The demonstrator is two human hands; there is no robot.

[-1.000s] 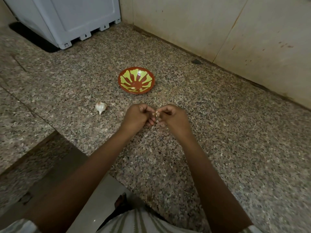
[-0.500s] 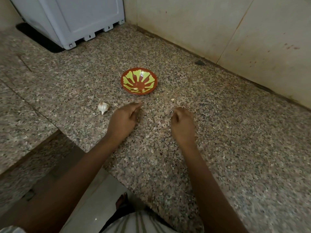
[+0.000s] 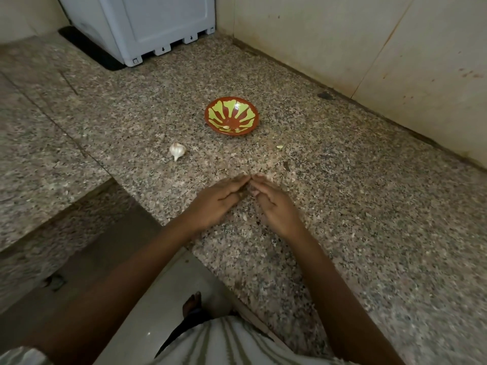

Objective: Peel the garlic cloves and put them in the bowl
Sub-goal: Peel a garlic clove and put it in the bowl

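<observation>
A red bowl (image 3: 238, 111) with a yellow-green pattern stands on the granite counter, and one pale peeled clove (image 3: 226, 127) lies inside it near the front wall. Left of the bowl and nearer to me sits a white garlic bulb (image 3: 177, 150). My left hand (image 3: 214, 202) and my right hand (image 3: 275, 205) lie low over the counter in front of the bowl, fingers straight, with their fingertips meeting. I see nothing gripped in either hand. What lies under the fingers is hidden.
A small pale scrap (image 3: 279, 147) lies right of the bowl, and another bit (image 3: 245, 217) lies between my wrists. A white appliance (image 3: 147, 25) stands at the back left. A tiled wall (image 3: 369, 48) runs along the right. The counter edge (image 3: 184, 246) drops off at the lower left.
One second ago both hands pinched a clove together. Half a second ago they were apart, the left reaching towards the bowl. Now both have drawn back and their fingertips touch.
</observation>
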